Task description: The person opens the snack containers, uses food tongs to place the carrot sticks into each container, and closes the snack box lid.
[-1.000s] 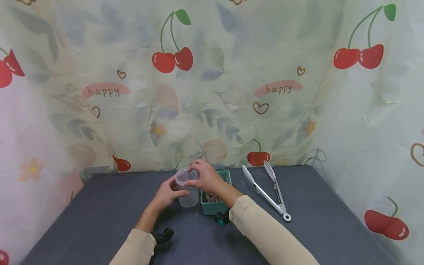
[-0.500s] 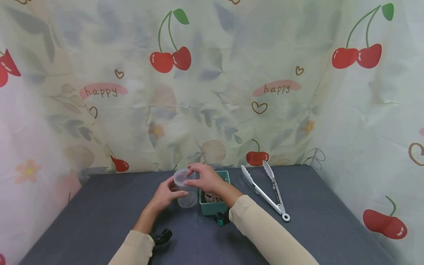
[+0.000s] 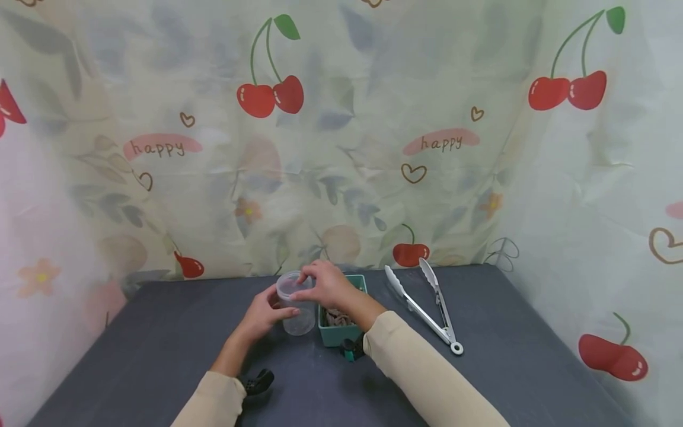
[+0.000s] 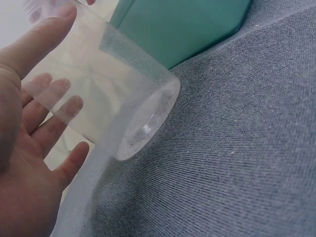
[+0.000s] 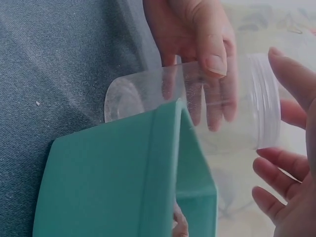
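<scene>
A clear plastic jar (image 3: pixel 300 323) stands upright on the table, left of a teal box. My left hand (image 3: pixel 262 315) holds its side, thumb in front and fingers round the far side, seen through the plastic in the left wrist view. At the top, my right hand (image 3: pixel 328 287) grips the ridged translucent lid (image 5: pixel 265 101) by its rim between thumb and fingers. The jar's clear bottom (image 4: pixel 148 121) shows nothing inside it. Against the jar's right side is the teal box (image 3: pixel 337 337), partly hidden under my right wrist, with grey-brown crumpled-looking things (image 3: pixel 337 319) inside.
Metal tongs (image 3: pixel 431 317) lie spread to the right of the box, ring end toward me. A dark grey cloth covers the table (image 3: pixel 160 344). A patterned curtain (image 3: pixel 341 196) hangs behind and along both sides.
The whole head view shifts slightly left. My right fingers move a little at the lid, while the left hand keeps its hold on the jar.
</scene>
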`<state>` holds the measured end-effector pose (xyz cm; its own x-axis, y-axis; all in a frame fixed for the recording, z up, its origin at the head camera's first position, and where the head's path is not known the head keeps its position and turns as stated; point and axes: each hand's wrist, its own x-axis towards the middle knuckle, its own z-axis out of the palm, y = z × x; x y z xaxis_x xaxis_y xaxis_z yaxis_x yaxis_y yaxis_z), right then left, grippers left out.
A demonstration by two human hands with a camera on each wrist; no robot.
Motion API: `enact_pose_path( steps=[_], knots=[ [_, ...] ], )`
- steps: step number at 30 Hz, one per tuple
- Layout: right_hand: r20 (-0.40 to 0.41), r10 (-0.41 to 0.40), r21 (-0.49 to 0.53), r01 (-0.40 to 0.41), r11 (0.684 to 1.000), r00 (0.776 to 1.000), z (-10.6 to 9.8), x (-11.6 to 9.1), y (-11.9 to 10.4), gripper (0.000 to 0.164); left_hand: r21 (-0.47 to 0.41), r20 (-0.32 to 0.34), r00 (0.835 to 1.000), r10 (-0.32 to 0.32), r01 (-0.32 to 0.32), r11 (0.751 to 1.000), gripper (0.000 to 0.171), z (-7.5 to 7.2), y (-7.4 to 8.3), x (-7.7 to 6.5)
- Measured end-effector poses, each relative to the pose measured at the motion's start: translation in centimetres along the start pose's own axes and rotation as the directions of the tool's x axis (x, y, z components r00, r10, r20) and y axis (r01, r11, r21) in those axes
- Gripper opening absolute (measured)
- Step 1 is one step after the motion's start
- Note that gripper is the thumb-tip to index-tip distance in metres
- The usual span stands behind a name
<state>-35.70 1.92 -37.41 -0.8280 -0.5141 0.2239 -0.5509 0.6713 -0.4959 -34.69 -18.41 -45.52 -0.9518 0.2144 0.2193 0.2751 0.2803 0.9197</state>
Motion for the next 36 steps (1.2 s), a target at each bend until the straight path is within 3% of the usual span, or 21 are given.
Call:
enact_pose_path(
  steps=[5,11,17,23,30,36],
  knots=[
    [-0.014,-0.006,-0.082,0.005,0.997,1.000,0.0,-0.1,-0.7,0.033,0.010,0.009,1.000,0.013,-0.013,1.000,0.065,0.0,-0.2,0.0],
    [-0.017,-0.028,-0.243,0.023,0.970,0.999,0.3,-0.1,-1.5,0.040,-0.004,0.003,1.000,0.014,-0.014,1.000,0.063,-0.1,0.0,-0.1],
    [-0.042,-0.025,-0.300,0.011,0.954,0.999,0.5,-0.1,-1.9,0.041,0.008,0.004,0.999,0.035,-0.035,0.999,0.063,-0.2,0.0,-0.1],
    [-0.066,-0.015,-0.282,-0.005,0.960,0.998,0.7,-0.1,-1.8,0.036,0.007,0.014,0.999,0.031,-0.031,1.000,0.066,-0.1,-0.1,-0.1],
    [-0.032,-0.085,-0.223,0.076,0.972,0.996,0.1,-0.3,-1.4,0.033,0.007,-0.011,1.000,0.005,-0.005,1.000,0.060,0.1,-0.1,-0.1],
    [-0.031,-0.137,-0.135,0.132,0.982,0.990,0.0,-0.2,-0.7,0.034,0.005,-0.006,1.000,0.008,-0.008,1.000,0.066,0.1,0.0,-0.1]
  ],
)
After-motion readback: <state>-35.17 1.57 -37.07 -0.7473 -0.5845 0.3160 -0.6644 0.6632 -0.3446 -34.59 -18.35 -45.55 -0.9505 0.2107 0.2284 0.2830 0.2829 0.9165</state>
